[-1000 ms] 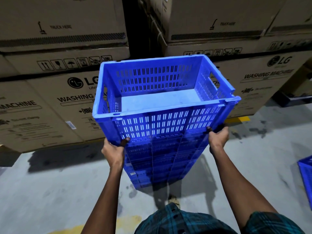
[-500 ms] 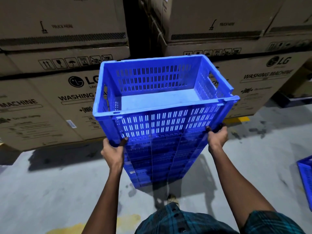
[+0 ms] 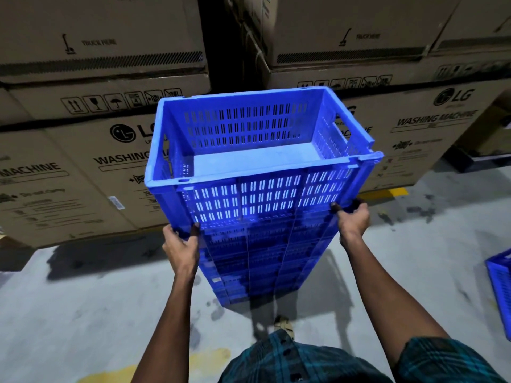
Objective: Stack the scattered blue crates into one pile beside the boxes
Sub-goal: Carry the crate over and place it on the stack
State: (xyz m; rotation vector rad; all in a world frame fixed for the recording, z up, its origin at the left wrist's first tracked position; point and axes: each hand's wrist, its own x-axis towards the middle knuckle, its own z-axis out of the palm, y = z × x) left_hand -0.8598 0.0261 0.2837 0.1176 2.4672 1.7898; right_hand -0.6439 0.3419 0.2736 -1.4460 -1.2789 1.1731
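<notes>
Left hand (image 3: pixel 181 248) and right hand (image 3: pixel 352 221): each grip clamped on lower corner of top crate (image 3: pixel 260 167). Pile (image 3: pixel 265 261) beneath grips; cardboard boxes (image 3: pixel 83 167) beyond.

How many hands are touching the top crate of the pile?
2: the left hand grips the top crate at its lower left corner, the right hand at its lower right corner.

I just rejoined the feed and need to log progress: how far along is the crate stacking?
Done: a tall pile of blue crates stands on the floor in front of the boxes. In hand: the top crate sits on that pile, with the left hand and right hand gripping its lower corners. Left: at least one more blue crate lies apart at the right edge; more may be out of view.
</notes>
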